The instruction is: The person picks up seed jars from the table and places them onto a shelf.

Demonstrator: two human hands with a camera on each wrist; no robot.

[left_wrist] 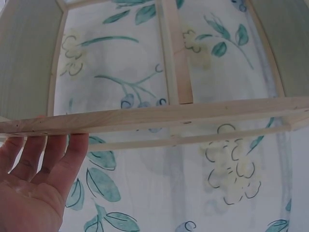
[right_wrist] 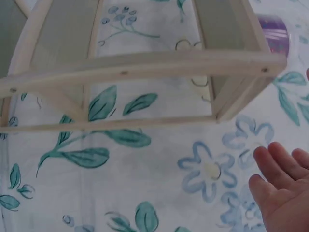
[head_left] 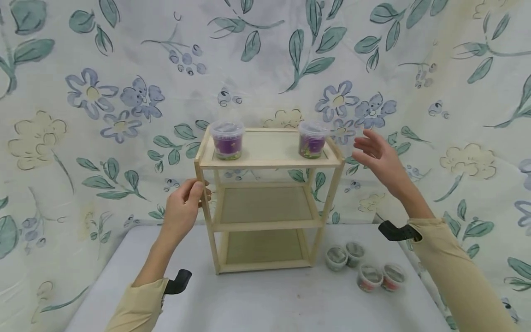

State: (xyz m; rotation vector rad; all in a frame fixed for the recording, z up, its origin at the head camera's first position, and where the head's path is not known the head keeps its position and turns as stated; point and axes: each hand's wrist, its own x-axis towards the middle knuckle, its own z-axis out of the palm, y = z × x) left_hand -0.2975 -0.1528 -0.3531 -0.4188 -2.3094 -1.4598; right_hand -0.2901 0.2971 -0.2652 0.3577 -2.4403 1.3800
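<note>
A three-tier wooden shelf (head_left: 271,226) stands on the white table. My left hand (head_left: 184,203) grips its left front post just below the top tier; in the left wrist view the fingers (left_wrist: 57,152) reach behind the post (left_wrist: 145,118). Two clear lidded tubs with purple and green contents sit on the top tier, the left tub (head_left: 227,140) near the left end and the right tub (head_left: 312,139) near the right. Beside the top right corner my right hand (head_left: 377,159) is raised in the air, fingers extended, holding nothing and apart from the shelf.
To the right of the shelf, several small lidded tubs stand on the table (head_left: 265,299): a back pair with greyish lids (head_left: 336,257) and a front pair with reddish contents (head_left: 370,277). A floral cloth (head_left: 265,69) hangs behind the table.
</note>
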